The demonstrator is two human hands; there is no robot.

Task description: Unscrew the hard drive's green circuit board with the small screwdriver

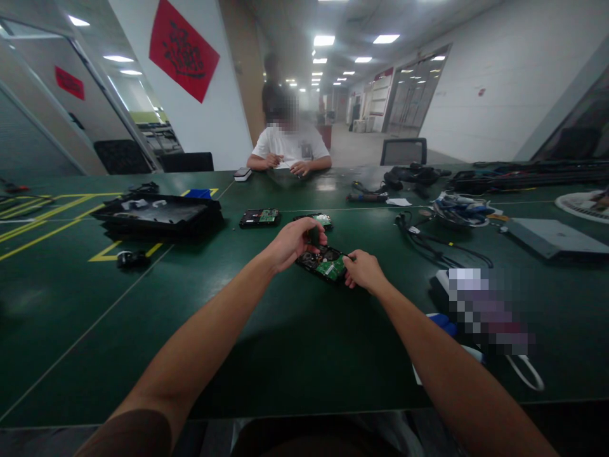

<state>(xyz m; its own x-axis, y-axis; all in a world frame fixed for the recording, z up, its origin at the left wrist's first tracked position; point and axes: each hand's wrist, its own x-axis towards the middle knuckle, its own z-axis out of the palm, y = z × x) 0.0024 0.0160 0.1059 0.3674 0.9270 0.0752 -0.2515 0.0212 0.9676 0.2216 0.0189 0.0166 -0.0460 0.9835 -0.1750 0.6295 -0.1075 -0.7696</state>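
Observation:
A hard drive [329, 267] with a green circuit board and a black frame lies in front of me on the green table [295, 368]. My right hand [365, 270] grips its right edge between thumb and fingers. My left hand [299, 244] is over the drive's far left end, fingers curled in a pinch; what they hold, if anything, I cannot make out. Just beyond my left hand a second drive [323, 219] is partly covered by it. Another hard drive [259, 218] with its board upward lies farther left.
Black trays [159, 216] stand at the left, with a small black part [132, 259] nearby. Cables [423, 241], a bundle of wires [460, 209] and a grey box [556, 236] lie to the right. A blurred phone-like object [485, 311] is near my right arm. A person [290, 146] sits opposite.

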